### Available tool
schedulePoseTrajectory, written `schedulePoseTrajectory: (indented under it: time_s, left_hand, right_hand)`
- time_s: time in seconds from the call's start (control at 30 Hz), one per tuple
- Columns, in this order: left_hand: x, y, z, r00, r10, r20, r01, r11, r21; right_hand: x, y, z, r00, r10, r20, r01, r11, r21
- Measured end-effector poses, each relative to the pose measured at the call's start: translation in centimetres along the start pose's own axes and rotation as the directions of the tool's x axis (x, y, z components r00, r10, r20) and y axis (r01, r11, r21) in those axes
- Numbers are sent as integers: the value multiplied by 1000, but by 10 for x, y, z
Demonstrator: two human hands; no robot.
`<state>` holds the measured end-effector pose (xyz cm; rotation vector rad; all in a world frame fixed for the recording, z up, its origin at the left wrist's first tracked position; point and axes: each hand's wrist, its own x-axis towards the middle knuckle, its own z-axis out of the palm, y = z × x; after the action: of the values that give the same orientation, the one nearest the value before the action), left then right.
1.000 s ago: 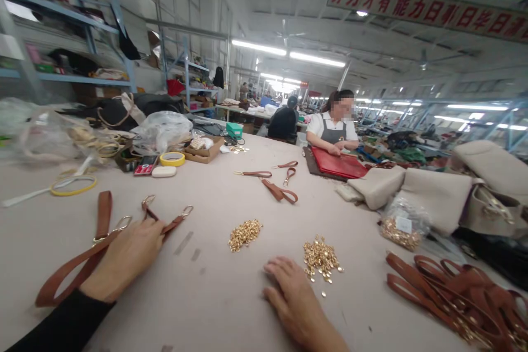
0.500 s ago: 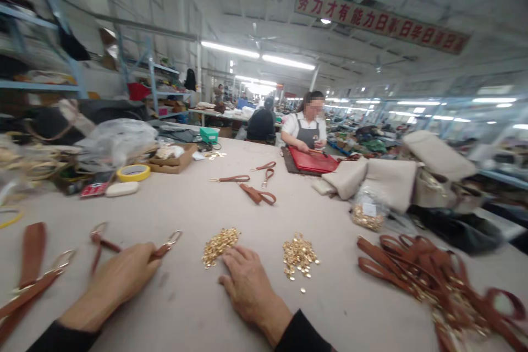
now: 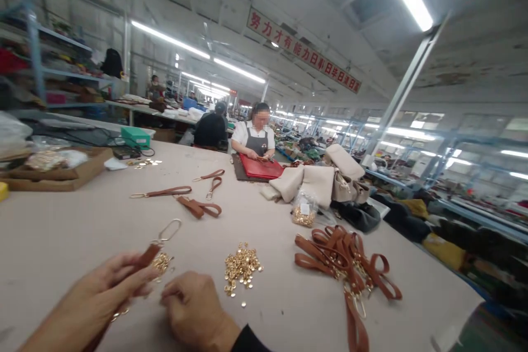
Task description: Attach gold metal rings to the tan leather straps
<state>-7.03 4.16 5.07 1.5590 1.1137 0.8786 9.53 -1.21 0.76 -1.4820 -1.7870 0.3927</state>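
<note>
Tabletop [image 3: 198, 242]: two near gold piles [image 3: 242, 267]; left fingers [image 3: 136, 280] grip one strap [image 3: 149, 254].

"What's worn at six o'clock?"
"A black sleeve [image 3: 252, 341], plain and matte, its cuff [image 3: 236, 342] ending by the wrist of the right hand [image 3: 196, 305]."
"And that hand, at seven?"
"Bare."
"The left hand [image 3: 105, 289], at eight?"
"Bare too, its forearm [image 3: 51, 327] uncovered as far as the view's lower edge."
</note>
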Motion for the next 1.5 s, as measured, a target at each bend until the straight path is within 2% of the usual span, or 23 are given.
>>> schedulePoseTrajectory:
  time_s: [0.03,0.1,0.23,0.37,0.5,0.77,0.9,1.07,1.2,1.3,1.4,1.5]
  left_hand:
    - [-4,3,12,999,-51,14,52,992,-115]
    - [-13,8,31,991,-113,73,127,962,-241]
    - [-26,9,48,982,-102,157,143,949,-281]
    - [-32,3,50,963,-52,263,126,954,-273]
    - [-34,4,52,948,-40,314,125,959,-254]
    - [-39,3,53,932,-33,360,123,965,-231]
    - [-42,7,53,929,-11,370,87,978,-188]
    - [-41,9,52,938,5,348,18,998,-64]
    - [-41,5,53,933,36,359,-29,999,-24]
    - [-40,-1,55,938,37,344,-27,999,-34]
    - [-38,-8,59,951,-6,309,37,995,-94]
    - [-37,-8,59,952,-83,293,124,984,-125]
  right_hand:
    - [-5,-1,-6,997,65,-46,-59,993,105]
    - [-15,1,-19,978,187,-94,-149,938,313]
    - [-28,10,-39,945,327,-31,-239,749,618]
    - [-30,9,-44,928,355,112,-306,556,773]
    - [-26,3,-39,921,348,175,-336,484,808]
    - [-26,3,-36,903,377,207,-387,501,774]
    - [-29,2,-37,921,349,172,-352,558,752]
    - [-31,-1,-33,934,341,110,-290,538,792]
    - [-33,-1,-30,927,373,22,-262,606,751]
    - [-33,-4,-29,922,386,-3,-258,624,738]
    - [-30,-5,-34,930,365,-48,-244,710,660]
    - [-27,0,-51,950,313,-19,-250,791,559]
